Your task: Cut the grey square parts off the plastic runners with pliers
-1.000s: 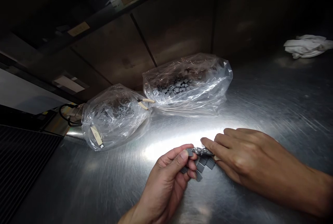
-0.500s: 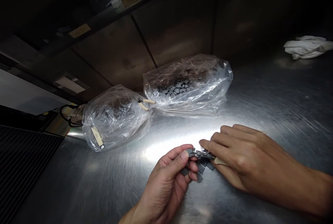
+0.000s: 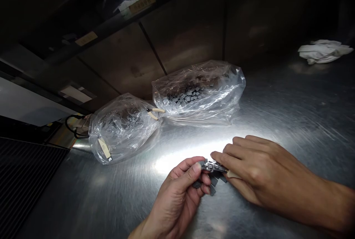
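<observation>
My left hand (image 3: 180, 191) pinches a small grey piece (image 3: 203, 162) between thumb and index finger, and its other fingers are curled. Cutting pliers (image 3: 215, 166) with a pale handle are gripped in my right hand (image 3: 257, 172); their jaws point left and meet the grey piece. Several flat grey pieces (image 3: 214, 180) show below the pliers, beside my left fingertips; whether they are joined to the held piece I cannot tell. My right palm and most of the handles are hidden behind the fingers.
On the metal table (image 3: 263, 117) lie two clear plastic bags of grey pieces, one at the left (image 3: 124, 131) and one at the centre (image 3: 194, 98). Between them are pale-handled pliers (image 3: 155, 111). A pale labelled tool (image 3: 104, 149) lies at the left bag. A white cloth (image 3: 324, 51) is far right.
The view has shifted slightly. Both hands keep nearly the same pose, and the pliers' jaws remain at the grey piece.
</observation>
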### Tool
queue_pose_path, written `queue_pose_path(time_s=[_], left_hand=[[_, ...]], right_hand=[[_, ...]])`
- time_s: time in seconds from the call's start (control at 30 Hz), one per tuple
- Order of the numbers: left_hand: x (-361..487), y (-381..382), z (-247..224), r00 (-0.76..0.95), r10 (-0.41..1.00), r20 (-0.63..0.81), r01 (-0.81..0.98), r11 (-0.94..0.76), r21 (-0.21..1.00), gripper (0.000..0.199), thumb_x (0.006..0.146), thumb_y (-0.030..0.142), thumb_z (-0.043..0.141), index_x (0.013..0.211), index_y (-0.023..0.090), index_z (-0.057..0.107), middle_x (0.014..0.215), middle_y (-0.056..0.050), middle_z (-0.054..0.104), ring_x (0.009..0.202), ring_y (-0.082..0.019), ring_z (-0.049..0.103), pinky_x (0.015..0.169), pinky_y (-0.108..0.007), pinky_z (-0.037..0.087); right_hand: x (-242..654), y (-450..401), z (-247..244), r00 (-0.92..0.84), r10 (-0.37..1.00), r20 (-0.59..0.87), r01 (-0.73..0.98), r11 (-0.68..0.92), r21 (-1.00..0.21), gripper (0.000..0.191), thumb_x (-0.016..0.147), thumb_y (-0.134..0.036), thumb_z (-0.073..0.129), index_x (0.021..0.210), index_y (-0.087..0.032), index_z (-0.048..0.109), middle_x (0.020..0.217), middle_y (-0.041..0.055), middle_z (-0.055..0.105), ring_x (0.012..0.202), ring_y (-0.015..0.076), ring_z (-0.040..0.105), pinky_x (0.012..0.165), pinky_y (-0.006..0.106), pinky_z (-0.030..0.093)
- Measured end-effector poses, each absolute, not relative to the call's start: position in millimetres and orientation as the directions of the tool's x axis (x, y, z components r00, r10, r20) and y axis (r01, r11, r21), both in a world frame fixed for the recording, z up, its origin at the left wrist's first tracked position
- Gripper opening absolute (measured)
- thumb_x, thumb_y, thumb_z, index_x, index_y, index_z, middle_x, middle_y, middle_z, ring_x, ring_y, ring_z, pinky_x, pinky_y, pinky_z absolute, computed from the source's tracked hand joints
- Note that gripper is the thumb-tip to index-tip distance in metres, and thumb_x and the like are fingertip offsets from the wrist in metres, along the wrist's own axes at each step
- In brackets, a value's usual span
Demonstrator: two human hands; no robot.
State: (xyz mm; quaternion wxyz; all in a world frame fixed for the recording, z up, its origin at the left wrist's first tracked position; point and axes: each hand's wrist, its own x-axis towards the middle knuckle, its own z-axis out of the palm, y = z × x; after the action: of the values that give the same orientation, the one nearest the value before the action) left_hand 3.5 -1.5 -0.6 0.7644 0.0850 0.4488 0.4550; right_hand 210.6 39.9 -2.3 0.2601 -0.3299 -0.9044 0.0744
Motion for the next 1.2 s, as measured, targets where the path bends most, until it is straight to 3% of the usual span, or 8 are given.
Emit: queue_pose_path(time_s=[0.3, 0.57, 0.9, 1.2], left_hand=[[4.0, -2.2, -0.3, 0.173, 0.774, -0.609, -0.616, 0.568, 0.547, 0.019, 0.079, 0.019, 0.090, 0.094, 0.011, 0.082, 0.074, -0.005, 0.072, 0.069, -0.010, 0.065, 0.066, -0.020, 0.055], [5.1, -1.6, 1.9, 0.160, 0.773, -0.614, -0.613, 0.565, 0.552, 0.021, 0.076, 0.019, 0.092, 0.092, 0.010, 0.082, 0.074, -0.005, 0.072, 0.068, -0.010, 0.064, 0.066, -0.020, 0.055], [2.9, -1.8, -1.7, 0.161, 0.772, -0.615, -0.609, 0.568, 0.554, 0.019, 0.079, 0.020, 0.090, 0.093, 0.011, 0.082, 0.076, -0.006, 0.074, 0.069, -0.011, 0.066, 0.068, -0.021, 0.055], [5.1, -1.0, 1.0, 0.150, 0.770, -0.620, -0.609, 0.566, 0.556, 0.021, 0.077, 0.019, 0.092, 0.093, 0.010, 0.082, 0.075, -0.006, 0.073, 0.068, -0.010, 0.065, 0.067, -0.020, 0.055]], right_hand=[[211.2, 40.5, -2.5, -0.658, 0.645, 0.390, 0.545, 0.764, -0.344, 0.022, 0.088, -0.008, 0.062, 0.104, -0.019, 0.071, 0.076, -0.0019, 0.064, 0.066, 0.0188, 0.057, 0.065, 0.036, 0.038], [213.0, 40.4, -0.7, -0.671, 0.630, 0.392, 0.547, 0.777, -0.312, 0.022, 0.086, -0.008, 0.066, 0.104, -0.018, 0.072, 0.075, -0.0022, 0.064, 0.064, 0.0188, 0.057, 0.063, 0.035, 0.038], [212.5, 41.7, 0.4, -0.670, 0.624, 0.401, 0.544, 0.781, -0.307, 0.011, 0.086, -0.010, 0.068, 0.091, -0.019, 0.068, 0.072, -0.0031, 0.060, 0.063, 0.0172, 0.052, 0.061, 0.035, 0.035], [213.1, 41.7, 1.2, -0.683, 0.620, 0.385, 0.542, 0.785, -0.300, 0.013, 0.089, -0.009, 0.063, 0.095, -0.019, 0.069, 0.072, -0.0028, 0.062, 0.062, 0.0166, 0.055, 0.060, 0.033, 0.035]])
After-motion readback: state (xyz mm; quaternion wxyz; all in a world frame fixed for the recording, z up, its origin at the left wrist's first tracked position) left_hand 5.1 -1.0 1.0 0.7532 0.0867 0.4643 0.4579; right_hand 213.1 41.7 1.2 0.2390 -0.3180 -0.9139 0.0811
